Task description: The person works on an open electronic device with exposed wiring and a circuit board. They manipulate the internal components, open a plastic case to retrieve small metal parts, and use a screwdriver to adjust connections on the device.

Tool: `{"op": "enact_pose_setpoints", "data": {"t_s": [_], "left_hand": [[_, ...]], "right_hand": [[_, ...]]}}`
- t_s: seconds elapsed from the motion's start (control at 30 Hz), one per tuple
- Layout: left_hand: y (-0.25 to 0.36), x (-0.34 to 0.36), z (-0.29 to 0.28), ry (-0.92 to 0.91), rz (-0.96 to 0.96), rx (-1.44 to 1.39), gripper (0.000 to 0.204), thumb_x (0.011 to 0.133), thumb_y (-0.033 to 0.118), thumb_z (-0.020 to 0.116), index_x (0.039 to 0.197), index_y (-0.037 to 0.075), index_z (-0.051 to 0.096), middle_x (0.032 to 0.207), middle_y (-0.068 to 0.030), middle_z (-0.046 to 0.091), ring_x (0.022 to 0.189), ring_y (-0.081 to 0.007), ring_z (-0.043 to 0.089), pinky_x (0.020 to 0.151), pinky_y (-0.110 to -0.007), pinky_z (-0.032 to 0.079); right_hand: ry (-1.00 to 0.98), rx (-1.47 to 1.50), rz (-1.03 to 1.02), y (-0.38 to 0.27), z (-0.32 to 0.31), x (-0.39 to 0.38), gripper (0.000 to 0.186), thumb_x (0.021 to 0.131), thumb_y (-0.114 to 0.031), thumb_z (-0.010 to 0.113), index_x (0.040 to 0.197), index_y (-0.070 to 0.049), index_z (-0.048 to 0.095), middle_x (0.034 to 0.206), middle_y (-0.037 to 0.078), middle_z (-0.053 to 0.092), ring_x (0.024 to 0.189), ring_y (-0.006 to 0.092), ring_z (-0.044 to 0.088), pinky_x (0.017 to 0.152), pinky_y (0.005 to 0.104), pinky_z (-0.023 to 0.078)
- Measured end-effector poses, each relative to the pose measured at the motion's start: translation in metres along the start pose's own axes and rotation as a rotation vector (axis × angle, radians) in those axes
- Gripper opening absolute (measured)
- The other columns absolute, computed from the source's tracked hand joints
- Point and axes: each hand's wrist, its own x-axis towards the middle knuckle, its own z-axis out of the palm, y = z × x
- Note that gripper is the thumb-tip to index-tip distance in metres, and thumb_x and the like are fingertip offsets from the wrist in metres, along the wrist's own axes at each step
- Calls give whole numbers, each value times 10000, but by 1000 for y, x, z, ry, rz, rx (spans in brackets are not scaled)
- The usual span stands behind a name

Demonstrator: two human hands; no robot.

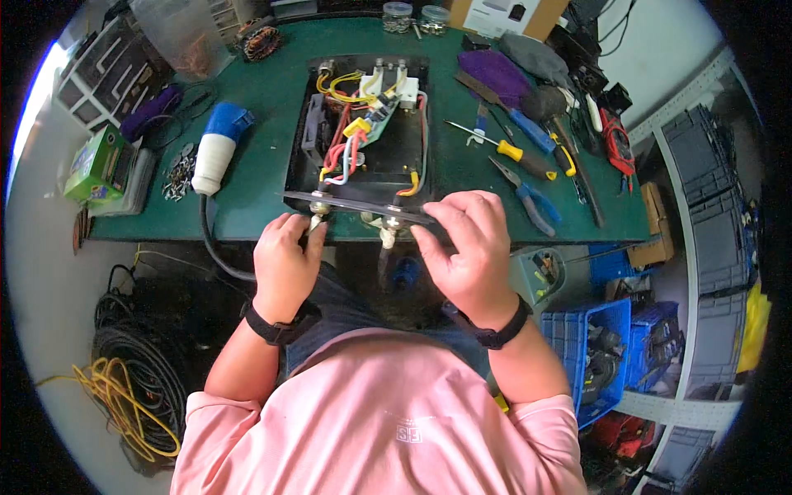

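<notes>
An open black electronics housing on the bench holds yellow, red and white wires, a board and a dark fan. A dark end plate with two metal connectors crosses its near side, at the bench's front edge. My left hand pinches at the left connector or its pale stem; exactly which is unclear. My right hand has its fingers closed on the plate's right end, beside the right connector, from which a pale wrapped piece hangs.
Left on the green bench lie a white-and-blue plug with a black cable and small metal parts. Pliers, screwdrivers and a hammer lie right. Blue crates stand below right; coiled cables lie below left.
</notes>
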Motion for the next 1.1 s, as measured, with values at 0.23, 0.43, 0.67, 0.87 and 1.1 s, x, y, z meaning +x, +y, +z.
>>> {"op": "enact_pose_setpoints", "data": {"t_s": [0.23,0.43,0.67,0.87,1.1], "left_hand": [[6,2,-15,-25,-61,-57,245,785,180,754,851,-27,639,765,-152,587,697,-310,585,647,-386,473],[-9,3,-39,40,-105,-105,202,800,125,747,807,-42,634,747,-138,597,649,-241,589,614,-323,467],[-7,14,-56,88,-110,-56,208,823,136,731,790,-40,624,708,-125,591,614,-227,562,589,-321,442],[-8,10,-53,89,-133,-112,207,822,139,730,782,-36,627,701,-120,590,604,-230,552,585,-325,437],[5,17,-55,140,-80,-134,197,817,141,738,782,-24,634,710,-115,595,612,-222,549,595,-320,441]], "right_hand": [[50,-43,106,21,-17,-25,257,714,-82,761,938,-43,641,917,106,583,879,318,555,777,418,475],[70,-65,194,35,-30,-44,226,712,-46,756,910,-34,648,899,109,595,866,313,562,766,408,476],[80,-96,265,44,-35,-60,207,720,-31,755,898,-36,650,908,109,594,877,306,562,777,403,477],[62,-96,266,41,-33,-61,198,732,-29,746,904,-37,648,912,109,591,888,309,559,797,408,469],[27,-102,283,38,-33,-64,218,730,-27,750,921,-37,644,917,108,589,902,311,555,814,408,464]]}}
